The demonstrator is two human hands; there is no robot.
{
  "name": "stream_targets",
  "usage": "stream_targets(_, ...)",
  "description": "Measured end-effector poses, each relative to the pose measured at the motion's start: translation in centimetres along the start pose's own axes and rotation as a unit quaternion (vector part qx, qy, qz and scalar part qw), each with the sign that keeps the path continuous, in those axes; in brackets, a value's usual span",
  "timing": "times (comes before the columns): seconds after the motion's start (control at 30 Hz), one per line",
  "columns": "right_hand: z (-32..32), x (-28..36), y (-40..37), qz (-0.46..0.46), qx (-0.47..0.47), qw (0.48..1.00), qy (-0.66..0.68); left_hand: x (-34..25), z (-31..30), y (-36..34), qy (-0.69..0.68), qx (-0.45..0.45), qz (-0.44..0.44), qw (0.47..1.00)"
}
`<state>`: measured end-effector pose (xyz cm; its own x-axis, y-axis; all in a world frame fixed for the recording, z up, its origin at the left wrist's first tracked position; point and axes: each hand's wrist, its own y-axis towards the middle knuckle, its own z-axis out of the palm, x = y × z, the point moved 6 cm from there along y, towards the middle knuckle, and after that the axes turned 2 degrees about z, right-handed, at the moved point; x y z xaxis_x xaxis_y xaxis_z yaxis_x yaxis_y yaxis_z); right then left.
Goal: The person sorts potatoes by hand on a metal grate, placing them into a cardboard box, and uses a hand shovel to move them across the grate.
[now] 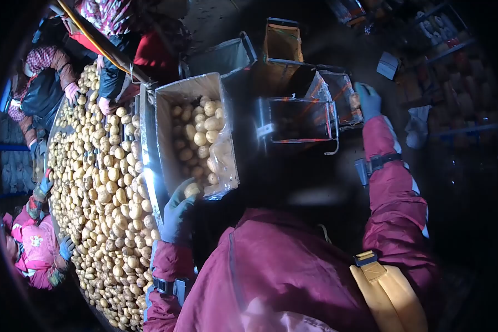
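Holds 1 potato (193,191) in the gloved left hand (177,219), fingers and thumb curled around its sides, just over the near left corner of the plastic-lined carton (163,130). Reaches far right with the gloved right hand (369,99), fingers bent partway at the side of a lined bin (337,83), with a potato-like lump (354,100) against the finger side. Cannot tell from this angle whether gripped or merely touched.

Judging by the fill, has the carton only partly loaded: potatoes (202,133) heaped well below the rim, with room above. Leaves a great many loose potatoes (116,182) spread across the surface to the left, beyond the bright metal rail (150,182). Has 1 dark framed bin (301,141) near the carton on the right, contents too dim to read, and 1 tall bin (283,44) farther off. Shows co-workers' hands (72,93) at the far left, apart from both grips.
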<state>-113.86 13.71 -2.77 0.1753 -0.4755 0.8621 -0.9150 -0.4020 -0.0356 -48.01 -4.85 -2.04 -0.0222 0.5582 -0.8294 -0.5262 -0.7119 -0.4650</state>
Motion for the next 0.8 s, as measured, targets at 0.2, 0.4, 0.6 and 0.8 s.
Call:
stream_targets(0.2, 13.8, 10.7, -14.9, 0.075, 0.288, 0.944, 0.139, -0.2, 0.3, -0.1, -0.019, 0.031, -0.010, 0.999)
stream_targets(0.4, 28.5, 18.8, -37.5, 0.075, 0.644, 0.722, 0.242, -2.9, 2.5, -2.5, -0.269, -0.049, -0.087, 0.958)
stream_targets(0.6, 32.4, 20.8, -44.1, -0.059, 0.699, 0.703, 0.121, -3.6, -0.2, -6.3, -0.250, -0.056, -0.038, 0.966)
stream_targets(0.8, 33.9, 23.0, -48.2, -0.289, 0.668, 0.684, 0.052, -1.6, -5.1, -8.5, 0.030, -0.122, 0.013, 0.992)
